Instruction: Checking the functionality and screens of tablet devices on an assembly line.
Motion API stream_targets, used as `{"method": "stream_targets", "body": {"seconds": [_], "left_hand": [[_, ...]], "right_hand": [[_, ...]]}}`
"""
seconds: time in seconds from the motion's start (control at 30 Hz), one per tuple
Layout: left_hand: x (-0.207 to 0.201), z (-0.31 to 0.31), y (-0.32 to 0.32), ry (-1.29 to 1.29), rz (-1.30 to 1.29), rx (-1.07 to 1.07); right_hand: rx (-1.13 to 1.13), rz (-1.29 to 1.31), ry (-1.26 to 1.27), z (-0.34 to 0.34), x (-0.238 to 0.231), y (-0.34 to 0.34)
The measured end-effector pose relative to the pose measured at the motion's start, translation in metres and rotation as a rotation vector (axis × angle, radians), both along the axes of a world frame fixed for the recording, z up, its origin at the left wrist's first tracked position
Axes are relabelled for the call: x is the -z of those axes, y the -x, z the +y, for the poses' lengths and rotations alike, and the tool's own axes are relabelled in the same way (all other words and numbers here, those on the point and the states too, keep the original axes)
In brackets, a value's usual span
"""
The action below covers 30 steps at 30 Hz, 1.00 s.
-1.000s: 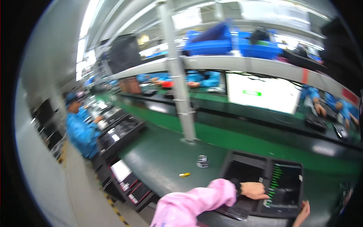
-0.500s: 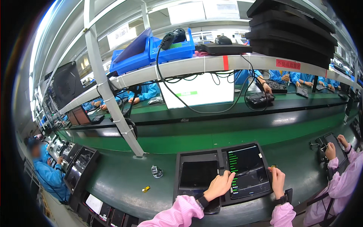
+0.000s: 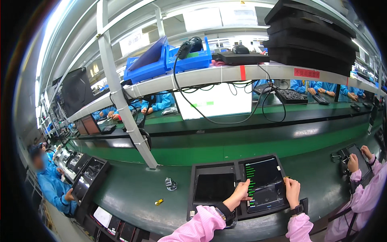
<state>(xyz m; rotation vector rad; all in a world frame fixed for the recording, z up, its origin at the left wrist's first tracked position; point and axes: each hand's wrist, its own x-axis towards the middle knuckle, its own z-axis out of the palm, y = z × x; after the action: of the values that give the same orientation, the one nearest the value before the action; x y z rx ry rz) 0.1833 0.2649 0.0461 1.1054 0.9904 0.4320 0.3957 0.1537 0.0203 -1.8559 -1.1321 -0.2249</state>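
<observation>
A tablet (image 3: 266, 186) with a dark screen and a column of green bars down its left side lies in the right compartment of a black tray (image 3: 238, 162). Against the screen's left edge, my left hand (image 3: 238, 195) has its index finger stretched and thumb apart, holding nothing. My right hand (image 3: 292, 191) is closed at the tablet's right edge, with a small yellow piece showing at its fingertips; its kind is unclear. A second tablet (image 3: 214, 187), its screen black, lies in the left compartment, partly beneath my left forearm.
Left of the tray, a small silver metal object (image 3: 171, 184) and a yellow piece (image 3: 159, 201) lie on the green bench (image 3: 133, 189). A white post (image 3: 128, 109) rises at its far edge. Co-workers sit at both sides. Blue bins (image 3: 147, 66) stand on the shelf above.
My left hand's fingers have shifted slightly along the screen's left side, the thumb now lower down. My right hand stays at the right edge. The whole view has shifted slightly.
</observation>
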Motion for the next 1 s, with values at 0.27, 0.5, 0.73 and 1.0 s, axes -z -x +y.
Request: {"method": "stream_targets", "body": {"seconds": [0.27,0.5,0.73,1.0], "left_hand": [[-0.030,-0.015,0.011,0.187,-0.119,-0.090],[-0.037,-0.043,0.029,0.156,-0.147,0.143],[-0.054,-0.063,0.071,0.093,-0.231,0.160],[-0.067,-0.141,0.161,-0.235,-0.033,0.204]], "right_hand": [[-0.138,0.601,-0.092,0.002,0.001,-0.008],[-0.239,0.724,-0.065,-0.026,0.000,-0.012],[-0.201,0.777,-0.356,-0.059,-0.004,0.004],[-0.434,0.856,0.161,-0.154,-0.043,0.127]]}}
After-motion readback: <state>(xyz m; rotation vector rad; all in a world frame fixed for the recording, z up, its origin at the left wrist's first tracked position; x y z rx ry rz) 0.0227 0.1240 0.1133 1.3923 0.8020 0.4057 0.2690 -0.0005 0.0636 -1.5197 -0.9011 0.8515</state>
